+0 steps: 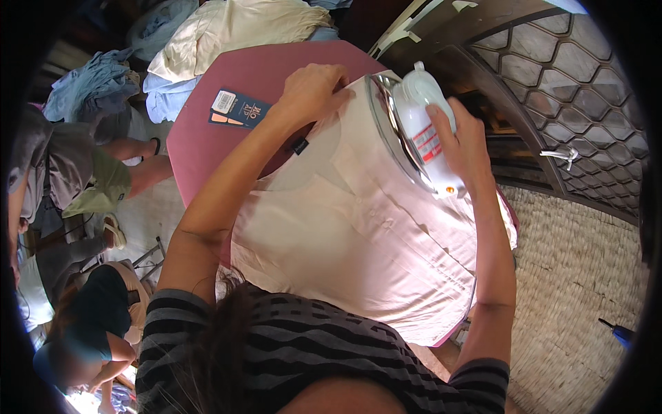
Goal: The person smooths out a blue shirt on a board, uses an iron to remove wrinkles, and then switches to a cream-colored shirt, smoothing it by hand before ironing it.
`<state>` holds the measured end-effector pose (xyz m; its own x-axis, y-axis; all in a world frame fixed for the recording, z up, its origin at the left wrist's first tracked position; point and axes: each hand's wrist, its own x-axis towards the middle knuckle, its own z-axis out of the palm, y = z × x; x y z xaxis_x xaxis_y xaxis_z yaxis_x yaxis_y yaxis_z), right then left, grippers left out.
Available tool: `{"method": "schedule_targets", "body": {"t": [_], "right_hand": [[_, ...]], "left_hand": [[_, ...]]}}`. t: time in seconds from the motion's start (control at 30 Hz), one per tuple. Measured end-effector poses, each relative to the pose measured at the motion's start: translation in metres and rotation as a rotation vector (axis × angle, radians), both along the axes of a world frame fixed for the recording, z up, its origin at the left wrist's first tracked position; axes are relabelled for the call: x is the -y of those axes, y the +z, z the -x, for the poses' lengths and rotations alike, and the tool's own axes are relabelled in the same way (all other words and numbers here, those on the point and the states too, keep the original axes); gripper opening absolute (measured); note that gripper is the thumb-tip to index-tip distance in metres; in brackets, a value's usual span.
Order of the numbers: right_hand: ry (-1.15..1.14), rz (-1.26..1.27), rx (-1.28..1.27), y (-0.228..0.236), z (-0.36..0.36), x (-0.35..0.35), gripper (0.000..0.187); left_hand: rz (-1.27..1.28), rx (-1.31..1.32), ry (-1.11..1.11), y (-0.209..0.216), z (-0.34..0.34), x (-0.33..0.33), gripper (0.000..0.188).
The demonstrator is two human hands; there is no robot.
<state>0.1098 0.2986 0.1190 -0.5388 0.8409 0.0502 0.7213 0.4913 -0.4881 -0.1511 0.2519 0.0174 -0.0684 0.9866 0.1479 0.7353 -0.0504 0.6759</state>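
A pale cream-pink shirt (310,234) lies spread over a dark pink ironing board (196,152), its collar area and small black label toward the left. My right hand (465,141) is wrapped round the handle of a white clothes iron (416,114) with a shiny metal rim and a small orange light. The iron rests on the shirt's far right part. At the far edge of the cloth, the curled fingers of my left hand (314,90) pinch the shirt; the fingertips are partly hidden. A dark blue hang tag (238,110) lies on the board left of that hand.
Piled clothes, cream (234,34) and blue (89,86), sit beyond the board. A dark metal lattice gate (552,90) stands at the right, above a rough pale floor (572,276). Other people (96,303) are at the left, one bent over.
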Motion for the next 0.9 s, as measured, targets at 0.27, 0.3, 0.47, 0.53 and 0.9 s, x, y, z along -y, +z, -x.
{"method": "schedule_targets", "body": {"t": [0.27, 0.3, 0.47, 0.53, 0.9], "right_hand": [[0.015, 0.057, -0.021, 0.001, 0.008, -0.006, 0.040], [0.041, 0.084, -0.042, 0.001, 0.003, -0.001, 0.039], [0.142, 0.115, -0.036, 0.005, 0.007, -0.002, 0.036], [0.158, 0.072, -0.036, -0.001, 0.021, -0.015, 0.040], [0.290, 0.156, -0.109, 0.003, 0.001, -0.015, 0.041]], "left_hand": [[-0.039, 0.177, 0.007, 0.000, 0.015, 0.025, 0.019], [-0.060, 0.200, 0.011, -0.003, 0.014, 0.027, 0.019], [-0.115, 0.198, 0.010, -0.008, 0.012, 0.031, 0.018], [-0.144, 0.167, 0.052, -0.009, 0.009, 0.032, 0.018], [-0.220, 0.164, 0.118, -0.021, 0.016, 0.035, 0.011]]}}
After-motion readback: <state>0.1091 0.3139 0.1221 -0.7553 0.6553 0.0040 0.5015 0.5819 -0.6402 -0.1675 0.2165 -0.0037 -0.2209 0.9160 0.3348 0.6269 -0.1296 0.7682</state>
